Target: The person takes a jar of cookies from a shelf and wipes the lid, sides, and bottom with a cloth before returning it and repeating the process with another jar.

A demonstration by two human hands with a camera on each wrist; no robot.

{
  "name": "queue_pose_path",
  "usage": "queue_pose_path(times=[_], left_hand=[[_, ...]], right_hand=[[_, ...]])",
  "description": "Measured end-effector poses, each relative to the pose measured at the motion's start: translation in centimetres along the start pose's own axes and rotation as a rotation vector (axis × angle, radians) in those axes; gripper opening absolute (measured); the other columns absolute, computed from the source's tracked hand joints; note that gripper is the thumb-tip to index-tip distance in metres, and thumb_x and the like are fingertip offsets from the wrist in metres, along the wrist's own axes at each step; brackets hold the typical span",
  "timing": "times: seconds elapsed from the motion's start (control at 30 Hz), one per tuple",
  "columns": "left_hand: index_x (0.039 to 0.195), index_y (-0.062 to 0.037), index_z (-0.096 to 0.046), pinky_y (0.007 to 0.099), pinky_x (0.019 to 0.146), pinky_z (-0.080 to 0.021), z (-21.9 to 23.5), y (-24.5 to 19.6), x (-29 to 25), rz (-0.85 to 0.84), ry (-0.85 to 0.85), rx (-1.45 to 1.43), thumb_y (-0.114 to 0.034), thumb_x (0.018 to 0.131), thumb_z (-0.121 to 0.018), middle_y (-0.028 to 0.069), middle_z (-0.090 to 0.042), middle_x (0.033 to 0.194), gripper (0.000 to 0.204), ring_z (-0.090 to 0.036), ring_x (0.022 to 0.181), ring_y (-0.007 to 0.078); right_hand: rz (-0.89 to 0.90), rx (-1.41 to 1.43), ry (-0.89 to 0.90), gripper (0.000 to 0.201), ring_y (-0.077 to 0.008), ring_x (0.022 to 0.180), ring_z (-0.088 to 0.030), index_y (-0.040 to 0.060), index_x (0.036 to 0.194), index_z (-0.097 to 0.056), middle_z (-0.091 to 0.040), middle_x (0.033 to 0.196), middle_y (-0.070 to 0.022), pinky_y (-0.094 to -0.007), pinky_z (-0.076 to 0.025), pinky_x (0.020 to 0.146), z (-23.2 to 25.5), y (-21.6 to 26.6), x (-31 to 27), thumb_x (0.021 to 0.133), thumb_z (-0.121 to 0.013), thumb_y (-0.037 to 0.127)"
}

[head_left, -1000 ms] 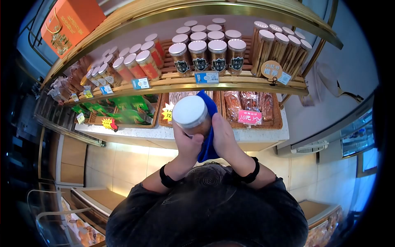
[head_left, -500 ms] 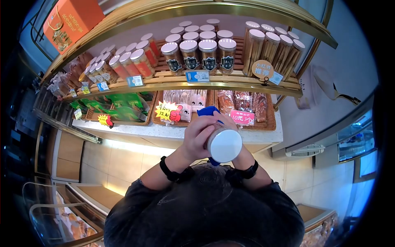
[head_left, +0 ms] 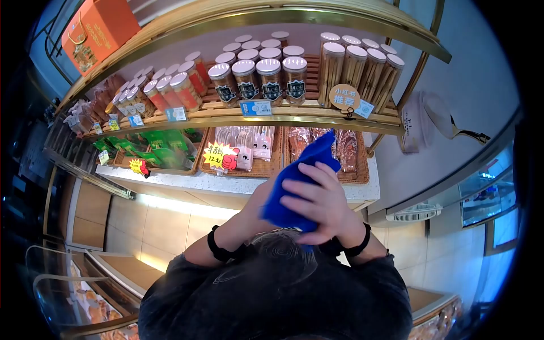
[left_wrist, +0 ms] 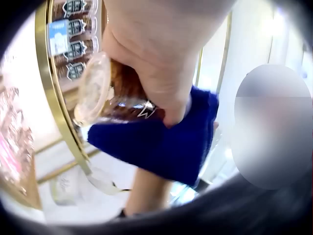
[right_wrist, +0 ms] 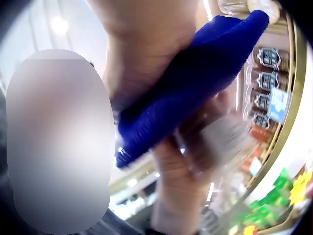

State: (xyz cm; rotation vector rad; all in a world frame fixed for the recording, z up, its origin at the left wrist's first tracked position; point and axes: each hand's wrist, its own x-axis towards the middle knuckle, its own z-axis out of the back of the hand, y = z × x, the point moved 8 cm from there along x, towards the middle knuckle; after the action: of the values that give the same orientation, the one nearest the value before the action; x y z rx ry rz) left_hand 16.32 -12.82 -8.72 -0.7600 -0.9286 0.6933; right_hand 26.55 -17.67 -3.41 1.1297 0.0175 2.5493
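In the head view my left hand (head_left: 253, 208) is partly hidden behind a blue cloth (head_left: 303, 190). The left wrist view shows that hand gripping a clear plastic jar (left_wrist: 128, 95) with brown contents, tipped on its side. Its round translucent end points toward the shelf. My right hand (head_left: 324, 204) lies over the cloth with fingers spread and fairly straight, pressing it against the jar's side. From the right wrist, the cloth (right_wrist: 181, 85) sits between the right palm and the jar (right_wrist: 200, 142), which is blurred there. The head view has the jar covered by the cloth.
A curved wooden shelf (head_left: 226, 120) with a brass edge holds rows of white-lidded jars (head_left: 270, 82) and tall stick-filled jars (head_left: 354, 71). Below it, wicker baskets (head_left: 198, 164) of packaged snacks stand on a white counter (head_left: 170, 180). An orange gift box (head_left: 99, 34) sits upper left.
The jar, its white lid turned up and then toward me, has tipped out of sight behind the cloth. My right hand has come over the top with the cloth, fingers spread.
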Motion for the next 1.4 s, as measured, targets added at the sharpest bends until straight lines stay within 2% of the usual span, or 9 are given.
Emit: queue_pose_path(times=[0.2, 0.47, 0.63, 0.83, 1.03, 1.1, 1.17, 1.2, 1.4], left_hand=[[0.116, -0.0148, -0.056, 0.0374, 0.084, -0.05, -1.5, 0.5, -1.9, -0.027, 0.381, 0.198, -0.038, 0.071, -0.074, 0.0101, -0.059, 0.115, 0.054, -0.059, 0.106, 0.029], [0.097, -0.0057, -0.056, 0.0425, 0.063, -0.05, -1.1, 0.0, -2.7, -0.128, 0.07, 0.535, -0.037, 0.061, -0.078, 0.0125, -0.062, 0.08, 0.052, -0.062, 0.071, 0.033], [0.096, -0.0067, -0.057, 0.0408, 0.067, -0.05, 0.8, -0.7, -2.4, 0.174, 0.121, 0.378, -0.034, 0.062, -0.075, 0.0128, -0.061, 0.086, 0.047, -0.062, 0.08, 0.0321], [0.096, -0.0056, -0.058, 0.0386, 0.071, -0.05, -1.1, 0.2, -2.8, -0.037, 0.213, 0.585, -0.031, 0.063, -0.074, 0.0118, -0.06, 0.089, 0.045, -0.059, 0.085, 0.0307], [0.09, -0.0067, -0.057, 0.0385, 0.066, -0.048, -0.1, -1.4, -2.6, -0.149, 0.116, 0.669, -0.033, 0.061, -0.075, 0.0094, -0.056, 0.081, 0.043, -0.057, 0.077, 0.0277], [0.088, -0.0077, -0.057, 0.0382, 0.065, -0.047, 0.1, -0.7, -3.0, 0.005, 0.183, 0.571, -0.032, 0.059, -0.076, 0.0085, -0.056, 0.081, 0.042, -0.057, 0.077, 0.0274], [0.087, -0.0082, -0.057, 0.038, 0.064, -0.047, 0.4, -0.5, -3.2, 0.036, 0.185, 0.483, -0.031, 0.059, -0.077, 0.008, -0.056, 0.08, 0.042, -0.057, 0.077, 0.0274], [0.086, -0.0087, -0.056, 0.0379, 0.063, -0.047, 0.5, -0.2, -3.1, 0.065, 0.189, 0.392, -0.03, 0.058, -0.077, 0.0075, -0.055, 0.08, 0.041, -0.056, 0.076, 0.0274], [0.093, -0.0053, -0.057, 0.038, 0.068, -0.047, 0.0, -1.7, -2.9, -0.134, 0.093, 0.695, -0.028, 0.057, -0.076, 0.0094, -0.055, 0.087, 0.047, -0.056, 0.079, 0.0268]], right_hand=[[-0.02, 0.34, 0.171, 0.059, -0.0351, 0.106, -0.051, 0.0087, 0.113, -0.06, -0.055, 0.114, -0.0126, -0.0468, -0.037, 0.091, -1.0, -0.7, 1.7, 0.074, -0.064, 0.053], [-0.509, 0.552, 0.215, 0.021, -0.03, 0.085, -0.052, 0.0027, 0.095, -0.06, -0.055, 0.093, -0.0116, -0.0358, -0.042, 0.076, -5.1, -5.6, 1.1, 0.091, -0.044, 0.015], [-0.203, 0.516, 0.109, 0.032, -0.0331, 0.101, -0.049, 0.0036, 0.105, -0.058, -0.049, 0.109, -0.0157, -0.0395, -0.04, 0.087, -2.3, -3.0, 1.5, 0.081, -0.059, 0.025], [-0.466, 0.415, 0.156, 0.024, -0.0313, 0.084, -0.053, 0.002, 0.09, -0.056, -0.054, 0.088, -0.0155, -0.0371, -0.043, 0.075, -5.1, -4.3, 1.4, 0.082, -0.059, 0.025], [-0.948, 0.987, 0.198, 0.034, -0.0235, 0.067, -0.052, 0.0006, 0.077, -0.054, -0.051, 0.068, -0.0086, -0.0314, -0.042, 0.066, -9.0, -8.2, -0.9, 0.095, -0.043, 0.027], [-0.901, 0.998, 0.222, 0.026, -0.0229, 0.071, -0.051, 0.0018, 0.083, -0.053, -0.05, 0.074, -0.0074, -0.0311, -0.042, 0.068, -8.6, -7.5, -0.9, 0.09, -0.05, 0.027], [-0.25, 0.608, -0.079, 0.026, -0.0252, 0.078, -0.051, 0.0026, 0.09, -0.051, -0.05, 0.083, -0.0103, -0.032, -0.042, 0.07, -3.8, -3.9, 1.7, 0.083, -0.06, 0.025], [-0.208, 0.538, -0.038, 0.038, -0.0304, 0.08, -0.051, 0.0032, 0.097, -0.051, -0.049, 0.086, -0.012, -0.0354, -0.043, 0.072, -3.8, -3.3, 1.6, 0.076, -0.067, 0.031], [-0.689, 0.623, 0.044, 0.029, -0.0208, 0.067, -0.048, 0.0025, 0.08, -0.049, -0.049, 0.074, -0.0091, -0.0314, -0.039, 0.063, -5.9, -6.7, 0.8, 0.087, -0.055, 0.029]])
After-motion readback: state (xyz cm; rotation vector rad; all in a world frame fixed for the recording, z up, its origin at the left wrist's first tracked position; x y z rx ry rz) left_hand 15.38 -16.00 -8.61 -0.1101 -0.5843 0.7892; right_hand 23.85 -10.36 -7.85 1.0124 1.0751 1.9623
